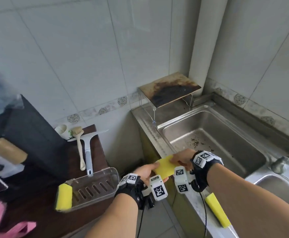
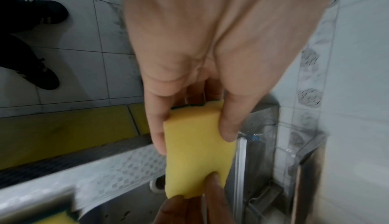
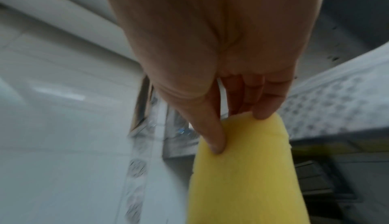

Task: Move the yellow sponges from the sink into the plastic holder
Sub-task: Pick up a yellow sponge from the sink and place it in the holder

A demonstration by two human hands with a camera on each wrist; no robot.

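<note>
1. The left hand (image 1: 144,170) and the right hand (image 1: 181,158) both pinch one yellow sponge (image 1: 164,166), held in the air between them above the gap between the sink unit and the dark tabletop (image 1: 42,217).
2. In the left wrist view the left thumb and fingers (image 2: 156,127) clamp one end of this sponge (image 2: 195,152); fingers of the other hand pinch the far end.
3. In the right wrist view the right thumb and fingertips (image 3: 212,131) grasp the sponge's (image 3: 244,174) near end.
4. The clear plastic holder (image 1: 92,188) lies on the tabletop at 9 o'clock from the hands; a second yellow sponge (image 1: 64,197) stands at its left end.
5. A third yellow sponge (image 1: 216,210) lies on the sink's front rim, at 5 o'clock from the hands.
6. The steel sink basin (image 1: 209,140) sits at 1 o'clock, with dark debris on its floor.
7. A brush (image 1: 79,145) and a squeegee (image 1: 87,150) lie on the tabletop behind the holder.
</note>
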